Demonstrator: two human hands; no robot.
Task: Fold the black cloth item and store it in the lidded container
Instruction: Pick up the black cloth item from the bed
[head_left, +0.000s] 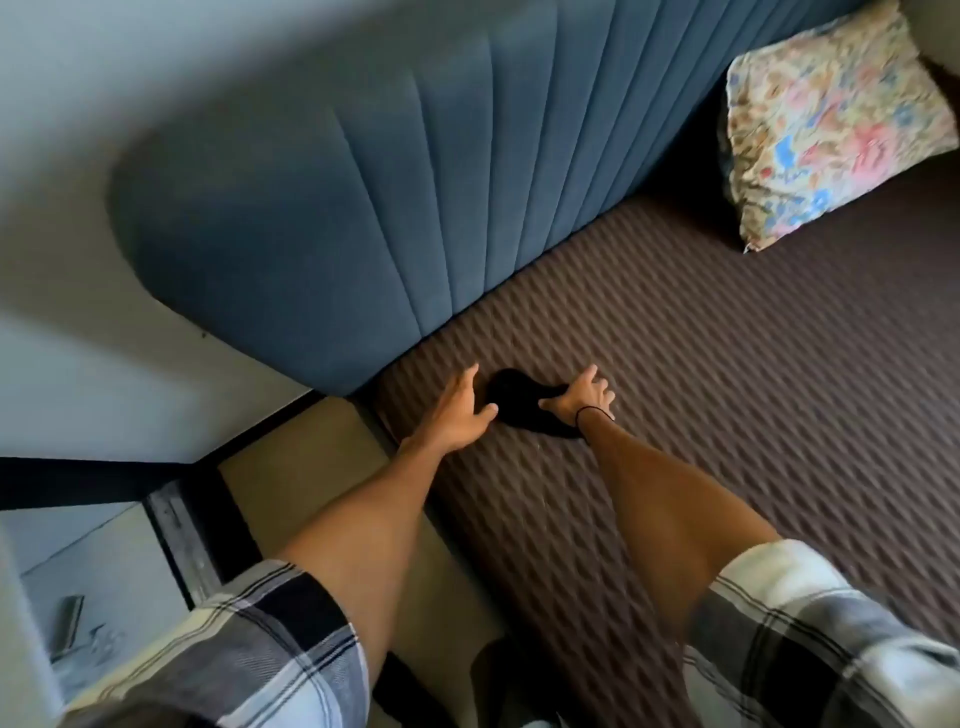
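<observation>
A small black cloth item (524, 402) lies on the brown ridged bed (727, 389), close to the blue headboard (363, 208) at its 11 o'clock. The left hand (460, 410) rests at its 9 o'clock edge, fingers (462, 382) spread flat. The right hand (579, 397) presses on its 3 o'clock end, fingers splayed, gripping nothing. A floral pillow (826, 124) sits well apart at 2 o'clock.

One view only — a wide-angle camera worn on the head, tilted steeply forward and down along both outstretched forearms. It sits well back from the hands, which appear small mid-frame. Beyond them rises the blue headboard (363, 197); the brown bed (727, 389) spreads to their right — edges bend with lens distortion.
</observation>
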